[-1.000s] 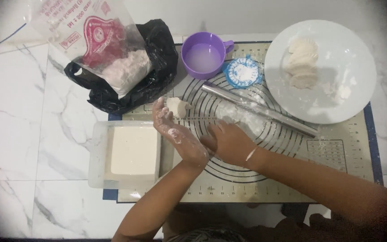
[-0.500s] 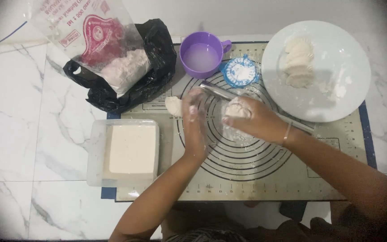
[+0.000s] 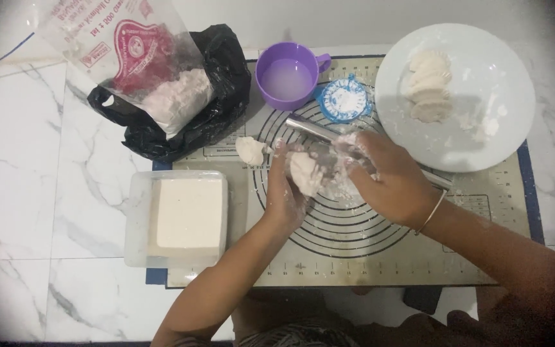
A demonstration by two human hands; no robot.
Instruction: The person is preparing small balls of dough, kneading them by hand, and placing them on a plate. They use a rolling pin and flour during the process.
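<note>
Both hands had closed in together, left hand (image 3: 285,193) and right hand (image 3: 387,183) cupping the dough (image 3: 306,173) over the mat (image 3: 354,257); light, even pressure would suit.

The dough piece (image 3: 304,173) looks soft and matt, the rolling pin (image 3: 309,128) shiny metal, the surface (image 3: 40,193) glossy marble, the mug (image 3: 288,75) smooth plastic.

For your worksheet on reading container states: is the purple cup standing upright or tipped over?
Upright. The purple cup shows its round open mouth from above, with pale cloudy liquid lying level inside and none spilled on the baking mat.
</note>
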